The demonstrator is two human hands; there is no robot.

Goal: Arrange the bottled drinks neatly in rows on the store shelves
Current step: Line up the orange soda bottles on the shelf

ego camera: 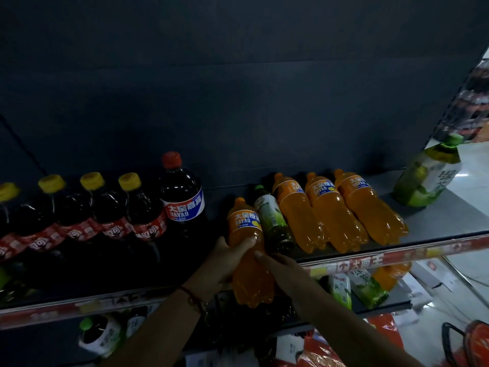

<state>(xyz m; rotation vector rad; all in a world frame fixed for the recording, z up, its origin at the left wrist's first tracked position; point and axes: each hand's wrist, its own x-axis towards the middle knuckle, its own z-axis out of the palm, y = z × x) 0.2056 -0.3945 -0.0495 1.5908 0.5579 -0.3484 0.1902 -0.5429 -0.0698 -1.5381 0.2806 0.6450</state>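
An orange soda bottle (247, 250) with a blue-and-orange label hangs upright at the shelf's front edge. My left hand (219, 263) grips its left side and my right hand (280, 268) holds its right side. Three more orange soda bottles (336, 213) lie side by side on the grey shelf (449, 218). A green tea bottle (272, 215) lies between them and the held one. On the left stand several cola bottles (111, 207) with yellow caps and one taller red-capped cola bottle (182, 197).
A large green tea bottle (426, 173) stands at the shelf's right end. A red price strip (397, 258) runs along the shelf front. The lower shelf holds more green tea bottles (367, 290) and an orange one. A red basket (471, 345) sits bottom right.
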